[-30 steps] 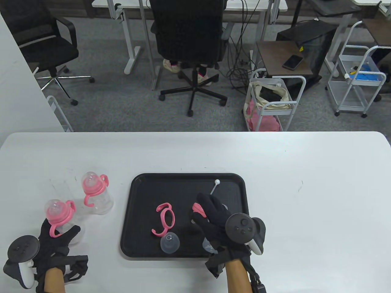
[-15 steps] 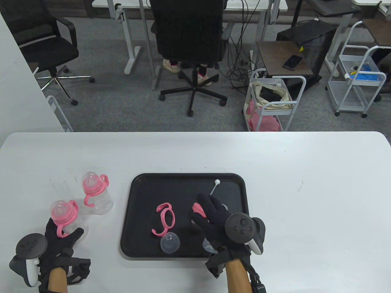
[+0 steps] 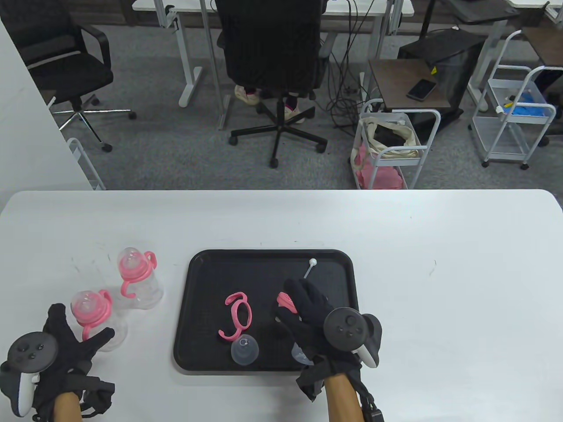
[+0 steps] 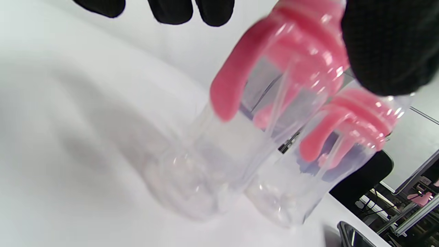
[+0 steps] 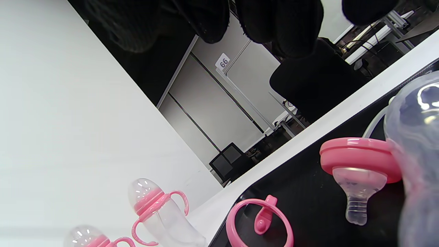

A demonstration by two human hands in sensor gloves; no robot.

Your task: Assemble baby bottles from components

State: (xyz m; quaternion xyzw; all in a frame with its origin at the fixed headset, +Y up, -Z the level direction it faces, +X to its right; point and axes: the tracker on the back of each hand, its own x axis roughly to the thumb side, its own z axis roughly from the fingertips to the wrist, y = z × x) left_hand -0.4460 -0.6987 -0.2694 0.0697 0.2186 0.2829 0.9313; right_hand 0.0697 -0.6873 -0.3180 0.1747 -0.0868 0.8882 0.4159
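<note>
Two finished bottles stand on the white table (image 3: 396, 246) left of the black tray (image 3: 193, 307): near bottle (image 3: 94, 318) and far bottle (image 3: 138, 277), both upright, close together, possibly touching at the base. Left hand (image 3: 66, 347) sits just beside the near bottle, fingers spread apart and straight, gripping nothing; thumb tip looks right at the bottle wall. Risk: a sideways brush from that thumb could tip the near bottle into the far one. On the tray: loose pink handle ring (image 3: 235, 316), clear cap (image 3: 245, 349), pink collar with nipple (image 5: 356, 168), thin straw stick (image 3: 308, 268). Right hand (image 3: 316, 321) hovers over the collar, fingers extended and slightly apart; contact can't be told. A clear bottle body (image 5: 415, 144) lies beside the collar, mostly hidden under the hand; it could roll or get knocked during a grab.
</note>
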